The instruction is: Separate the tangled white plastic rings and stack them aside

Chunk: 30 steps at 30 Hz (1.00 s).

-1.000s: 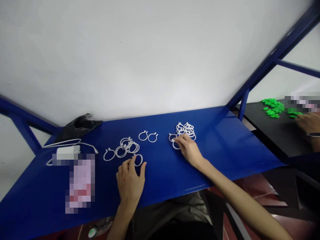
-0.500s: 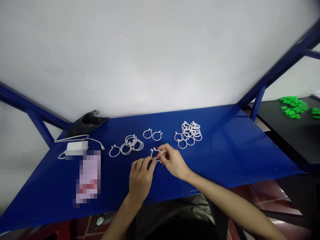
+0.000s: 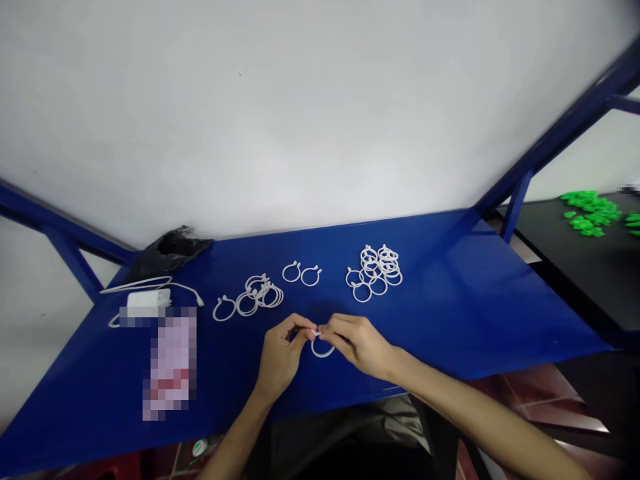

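Note:
Both hands meet over the near middle of the blue table (image 3: pixel 450 300), pinching one white plastic ring (image 3: pixel 323 348) between them. My left hand (image 3: pixel 281 357) grips the ring's open end from the left, fingers curled. My right hand (image 3: pixel 357 343) pinches the same end from the right. The ring's loop hangs below the fingertips. A heap of several white rings (image 3: pixel 376 270) lies beyond my right hand, another cluster (image 3: pixel 253 297) beyond my left hand, and a pair of rings (image 3: pixel 301 273) between the two.
A white charger with cable (image 3: pixel 145 300) and a blurred pink item (image 3: pixel 170 363) lie at the left. A black bag (image 3: pixel 167 248) sits at the back left corner. Green pieces (image 3: pixel 590 213) lie on a black table to the right. Blue frame posts rise at both sides.
One second ago the hands were apart, each at a ring pile. They came together holding one ring, then drew it closer to the table's near edge.

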Each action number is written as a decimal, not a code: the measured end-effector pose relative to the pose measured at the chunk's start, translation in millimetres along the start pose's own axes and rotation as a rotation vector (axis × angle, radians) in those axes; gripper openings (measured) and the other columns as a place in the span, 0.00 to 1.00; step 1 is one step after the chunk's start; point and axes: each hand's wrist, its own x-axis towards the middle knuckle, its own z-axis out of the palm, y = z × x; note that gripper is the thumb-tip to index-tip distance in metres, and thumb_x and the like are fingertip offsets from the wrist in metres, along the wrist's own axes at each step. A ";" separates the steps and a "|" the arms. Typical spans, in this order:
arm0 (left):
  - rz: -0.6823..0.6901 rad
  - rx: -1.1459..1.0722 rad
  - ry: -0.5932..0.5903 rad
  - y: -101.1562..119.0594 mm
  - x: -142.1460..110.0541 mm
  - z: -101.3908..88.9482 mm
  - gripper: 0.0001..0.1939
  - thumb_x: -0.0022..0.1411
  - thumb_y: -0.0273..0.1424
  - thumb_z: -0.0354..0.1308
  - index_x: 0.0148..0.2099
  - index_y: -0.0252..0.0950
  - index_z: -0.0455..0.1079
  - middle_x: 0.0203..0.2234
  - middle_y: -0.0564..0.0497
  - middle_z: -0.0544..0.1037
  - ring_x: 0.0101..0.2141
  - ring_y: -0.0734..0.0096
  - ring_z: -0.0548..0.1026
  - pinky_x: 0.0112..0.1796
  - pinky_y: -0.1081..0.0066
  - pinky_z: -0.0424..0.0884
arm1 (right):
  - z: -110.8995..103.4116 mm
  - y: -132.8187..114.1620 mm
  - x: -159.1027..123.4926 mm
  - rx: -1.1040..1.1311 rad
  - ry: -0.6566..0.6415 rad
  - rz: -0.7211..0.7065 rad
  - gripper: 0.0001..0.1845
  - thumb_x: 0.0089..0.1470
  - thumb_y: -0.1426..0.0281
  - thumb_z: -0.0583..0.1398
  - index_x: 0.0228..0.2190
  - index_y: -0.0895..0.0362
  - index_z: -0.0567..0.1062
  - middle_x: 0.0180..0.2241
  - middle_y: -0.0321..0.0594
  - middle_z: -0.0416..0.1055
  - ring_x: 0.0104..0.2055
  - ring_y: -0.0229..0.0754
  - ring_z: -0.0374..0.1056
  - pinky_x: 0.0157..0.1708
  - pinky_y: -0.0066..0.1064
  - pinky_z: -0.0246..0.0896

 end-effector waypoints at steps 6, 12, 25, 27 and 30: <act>0.352 0.498 0.063 1.5 44.1 4.2 0.12 0.64 0.37 0.59 0.47 0.40 0.75 0.39 0.48 0.80 0.42 0.59 0.74 0.45 0.61 0.70 | -36.4 39.2 5.6 -0.341 0.131 -0.005 0.13 0.69 0.70 0.52 0.46 0.56 0.75 0.42 0.45 0.75 0.41 0.42 0.73 0.41 0.32 0.69; 0.524 1.000 0.125 -1.8 83.3 9.6 0.09 0.66 0.34 0.57 0.37 0.38 0.77 0.37 0.43 0.78 0.41 0.55 0.70 0.41 0.58 0.64 | -62.1 56.0 10.1 -0.734 0.397 0.191 0.14 0.66 0.70 0.54 0.47 0.58 0.77 0.50 0.55 0.71 0.48 0.54 0.68 0.46 0.48 0.67; 0.318 0.110 0.170 7.5 33.1 15.5 0.13 0.64 0.39 0.60 0.49 0.40 0.73 0.43 0.47 0.77 0.39 0.67 0.76 0.42 0.65 0.74 | -13.6 20.7 16.8 0.247 0.284 0.356 0.08 0.61 0.67 0.58 0.39 0.56 0.74 0.27 0.34 0.74 0.29 0.37 0.70 0.33 0.29 0.65; 0.137 -0.072 0.061 4.4 33.7 12.6 0.16 0.64 0.41 0.59 0.50 0.39 0.73 0.39 0.48 0.79 0.35 0.68 0.78 0.39 0.66 0.75 | -13.2 16.3 13.9 0.197 0.265 0.298 0.07 0.60 0.70 0.58 0.39 0.56 0.76 0.27 0.34 0.73 0.29 0.37 0.69 0.33 0.29 0.65; 0.016 -0.217 -0.080 -0.4 33.1 12.6 0.15 0.61 0.43 0.62 0.40 0.36 0.76 0.28 0.50 0.79 0.30 0.69 0.77 0.35 0.70 0.74 | -9.6 11.0 9.2 0.152 0.241 0.201 0.06 0.59 0.71 0.58 0.33 0.56 0.76 0.26 0.34 0.70 0.28 0.36 0.66 0.31 0.28 0.63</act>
